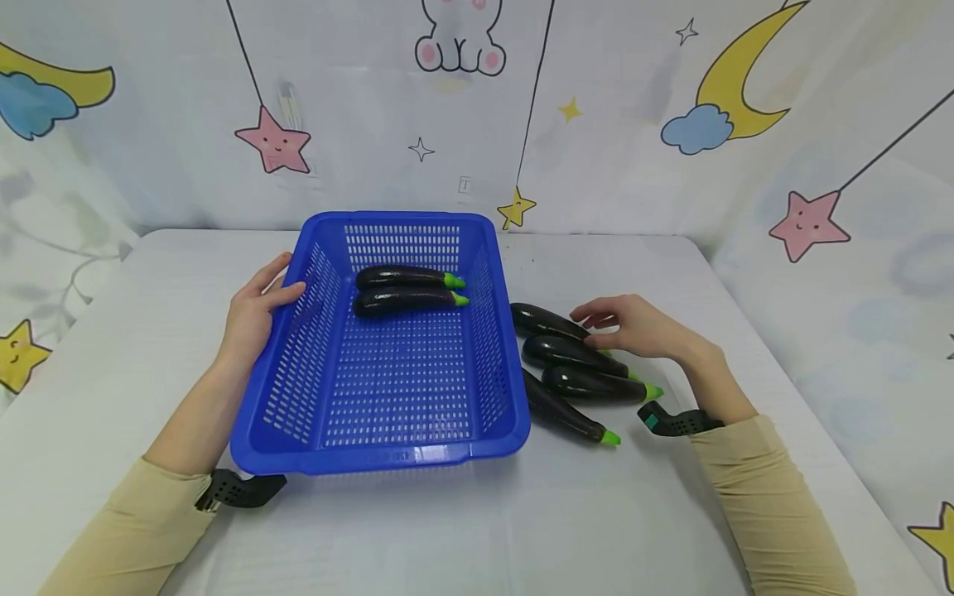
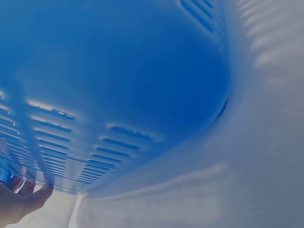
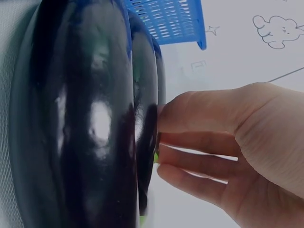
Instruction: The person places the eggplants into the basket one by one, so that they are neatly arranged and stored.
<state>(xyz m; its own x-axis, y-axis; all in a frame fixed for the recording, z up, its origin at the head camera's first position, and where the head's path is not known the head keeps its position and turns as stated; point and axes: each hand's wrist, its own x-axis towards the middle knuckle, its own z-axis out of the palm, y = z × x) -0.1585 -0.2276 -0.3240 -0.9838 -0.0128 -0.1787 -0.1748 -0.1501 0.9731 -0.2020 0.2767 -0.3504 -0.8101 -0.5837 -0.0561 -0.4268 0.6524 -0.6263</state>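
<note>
Eggplants (image 1: 411,301) lay two in the central basket (image 1: 387,459), which the left hand (image 1: 250,319) gripped, and four still outside at mid-right, the half-curled right hand (image 1: 639,325) by one, its hold unclear.

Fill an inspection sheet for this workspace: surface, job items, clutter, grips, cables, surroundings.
Surface: white tabletop, plain.
Job items: blue perforated plastic basket with two eggplants inside, near its far end; four loose eggplants lie close together at its right side.
Clutter: nothing seen.
Grips: left grip holds the basket's left rim, thumb over it; right grip is at the stem end of the farthest loose eggplant, whether closed on it can't be told.
Cables: nothing seen.
Surroundings: white cartoon-print backdrop behind the table.
</note>
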